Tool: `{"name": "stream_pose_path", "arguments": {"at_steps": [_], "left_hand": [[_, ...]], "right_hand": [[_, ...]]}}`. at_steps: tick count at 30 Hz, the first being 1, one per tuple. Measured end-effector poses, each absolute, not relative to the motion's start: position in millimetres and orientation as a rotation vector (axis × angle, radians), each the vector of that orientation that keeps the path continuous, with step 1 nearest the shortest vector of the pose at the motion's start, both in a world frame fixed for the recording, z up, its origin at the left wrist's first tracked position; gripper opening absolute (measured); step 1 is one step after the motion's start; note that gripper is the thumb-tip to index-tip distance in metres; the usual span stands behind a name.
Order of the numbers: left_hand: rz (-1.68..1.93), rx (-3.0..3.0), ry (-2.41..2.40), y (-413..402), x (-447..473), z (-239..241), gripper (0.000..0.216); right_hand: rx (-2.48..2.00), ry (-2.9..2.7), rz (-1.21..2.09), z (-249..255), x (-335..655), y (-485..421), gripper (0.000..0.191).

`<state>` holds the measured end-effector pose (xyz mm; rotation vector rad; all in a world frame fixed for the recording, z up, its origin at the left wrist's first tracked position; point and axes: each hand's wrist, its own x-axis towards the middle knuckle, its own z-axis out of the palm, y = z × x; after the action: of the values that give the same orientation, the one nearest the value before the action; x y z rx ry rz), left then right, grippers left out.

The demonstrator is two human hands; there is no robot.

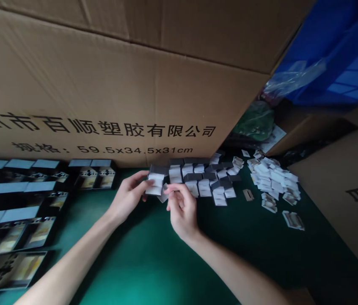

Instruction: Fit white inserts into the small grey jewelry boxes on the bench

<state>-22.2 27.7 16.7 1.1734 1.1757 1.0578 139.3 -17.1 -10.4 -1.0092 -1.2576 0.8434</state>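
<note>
My left hand (130,195) holds a small grey-and-white box (155,181) by its side, fingers curled round it above the green table (141,258). My right hand (181,208) is right next to it, its fingers pinched on a small white piece (164,195) at the box's lower edge. Just beyond both hands lies a cluster of several similar small grey-and-white boxes (202,178). Further right is a heap of small white folded pieces (272,180).
A large cardboard carton (103,84) with printed writing stands across the back. Black flat packs with light panels (17,212) lie in rows at the left. Another carton (347,190) stands at the right, and a blue crate (340,55) with plastic bags at the upper right.
</note>
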Motion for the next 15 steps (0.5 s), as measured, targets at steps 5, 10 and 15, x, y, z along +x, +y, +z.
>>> {"name": "stream_pose_path", "arguments": {"at_steps": [5, 10, 15], "left_hand": [[0.986, 1.248, 1.102, 22.1, -19.6, 31.6, 0.024], [0.861, 1.319, 1.004, 18.3, -19.9, 38.6, 0.033], [0.798, 1.367, 0.967, 17.9, -20.1, 39.1, 0.036]], "right_hand": [[-1.019, -1.136, 0.913, -8.6, 141.1, -17.5, 0.023], [-0.996, -1.176, 0.925, -12.0, 142.2, -18.0, 0.036], [-0.999, -1.205, 0.923, -18.5, 147.2, -18.1, 0.044]]}}
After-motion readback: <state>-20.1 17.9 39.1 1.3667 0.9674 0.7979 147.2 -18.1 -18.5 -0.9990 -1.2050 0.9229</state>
